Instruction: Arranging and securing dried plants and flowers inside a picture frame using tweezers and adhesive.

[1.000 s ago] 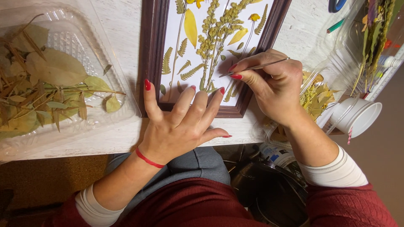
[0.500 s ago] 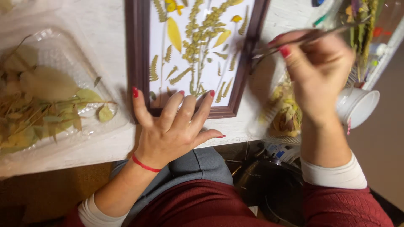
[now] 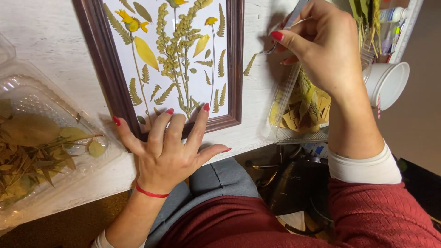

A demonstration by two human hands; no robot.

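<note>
The right hand (image 3: 328, 46) has come away from the framed picture (image 3: 177, 64): a second ago its tweezers (image 3: 287, 27) were touching the lower right of the white sheet inside the frame, and now they are lifted off to the right, above the bare worktop (image 3: 41, 36) and next to a clear plastic tray of yellow dried petals (image 3: 301, 108). The placing touch on the sheet looks finished, and the hand seems to be heading back toward the loose stock. Its fingers are pinched shut around the slim metal tweezers; whether the tips carry anything cannot be told. One small fern leaf (image 3: 250, 64) lies alone on the worktop just beside the frame's right edge.

The left hand (image 3: 172, 147) has stayed put, spread flat and open, its fingertips pressing the dark wooden frame's lower edge (a steadying hold, gripping nothing).

The picture lies flat on the whitewashed worktop, in front of the person. Its white backing carries pressed yellow flowers, a tall goldenrod-like sprig and small fern fronds. A clear tray of dried leaves (image 3: 41, 151) sits to the left, a white cup (image 3: 390, 82) to the right.
</note>
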